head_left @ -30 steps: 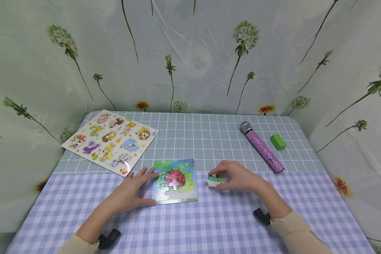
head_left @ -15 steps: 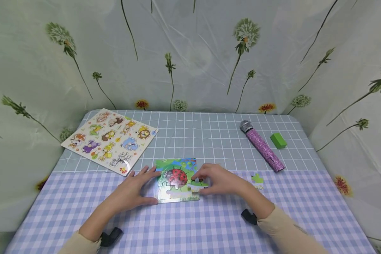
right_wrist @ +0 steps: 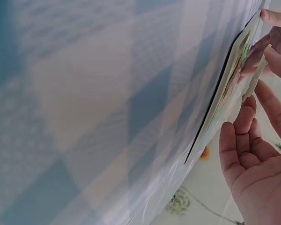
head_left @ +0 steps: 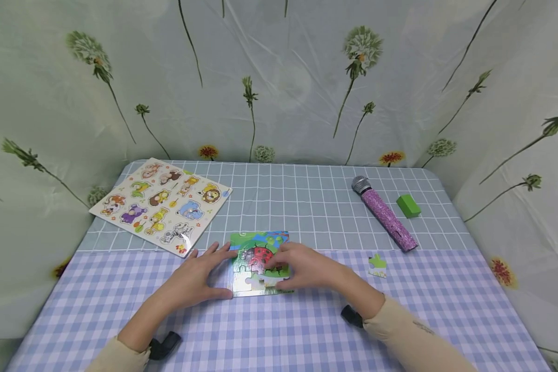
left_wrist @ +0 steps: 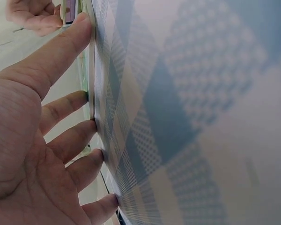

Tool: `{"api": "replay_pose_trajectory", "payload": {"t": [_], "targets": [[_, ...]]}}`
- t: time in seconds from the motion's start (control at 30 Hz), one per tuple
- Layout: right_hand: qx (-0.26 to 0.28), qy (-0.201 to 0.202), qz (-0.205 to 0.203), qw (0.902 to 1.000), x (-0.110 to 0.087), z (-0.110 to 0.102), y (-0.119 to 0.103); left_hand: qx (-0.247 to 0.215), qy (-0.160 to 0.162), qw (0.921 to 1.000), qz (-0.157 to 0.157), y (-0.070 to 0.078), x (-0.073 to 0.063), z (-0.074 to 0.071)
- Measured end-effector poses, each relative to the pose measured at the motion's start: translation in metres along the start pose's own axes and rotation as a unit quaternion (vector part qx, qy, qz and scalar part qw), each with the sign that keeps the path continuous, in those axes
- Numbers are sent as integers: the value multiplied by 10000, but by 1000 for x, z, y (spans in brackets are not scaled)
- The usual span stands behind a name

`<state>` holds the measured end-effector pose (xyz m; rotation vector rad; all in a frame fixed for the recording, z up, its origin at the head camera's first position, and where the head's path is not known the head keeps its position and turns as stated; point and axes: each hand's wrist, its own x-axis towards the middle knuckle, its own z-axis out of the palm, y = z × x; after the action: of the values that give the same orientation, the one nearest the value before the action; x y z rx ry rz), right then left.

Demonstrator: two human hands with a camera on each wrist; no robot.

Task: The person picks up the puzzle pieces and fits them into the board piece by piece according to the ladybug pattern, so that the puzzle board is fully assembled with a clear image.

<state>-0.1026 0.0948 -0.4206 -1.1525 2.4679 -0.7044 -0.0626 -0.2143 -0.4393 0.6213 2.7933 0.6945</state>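
Observation:
A ladybug jigsaw puzzle lies flat on the checked cloth, its lower part showing pale bare board. My left hand is spread along its left side, thumb and fingertips touching the edge. Over the puzzle's right half, my right hand pinches a puzzle piece between thumb and fingers. In the right wrist view this piece is tilted and just above the board. My right hand hides part of the ladybug and the board's right edge. A loose green-and-white puzzle piece lies on the cloth to the right.
At the back left lies an animal puzzle board, set at an angle. A glittery pink microphone and a green block lie at the back right. Flowered fabric hangs behind and beside the table.
My right hand has carried the puzzle piece leftward from the cloth to over the puzzle. That uncovered the loose piece on the right. My left hand has stayed at the puzzle's left edge.

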Motion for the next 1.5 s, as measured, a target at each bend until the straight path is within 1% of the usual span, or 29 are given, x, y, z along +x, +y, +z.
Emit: {"api": "replay_pose_trajectory", "payload": {"t": [0.13,0.47,0.83,1.2,1.5], "targets": [[28,-98,33,9999,5,2,-2,-13,-15,10000,-6,0,0,0],[-116,-185,-209,9995,17,7,-4,-22,-60,10000,-56,0,1,0],[-216,-381,-236,9988,29,11,-11,-108,-99,9998,-98,-1,1,0],[-235,-446,-108,9987,32,14,-12,-90,-66,9999,-48,-1,1,0],[-272,-472,-28,9985,33,14,-13,-63,-110,9999,-97,-1,2,0]]}}
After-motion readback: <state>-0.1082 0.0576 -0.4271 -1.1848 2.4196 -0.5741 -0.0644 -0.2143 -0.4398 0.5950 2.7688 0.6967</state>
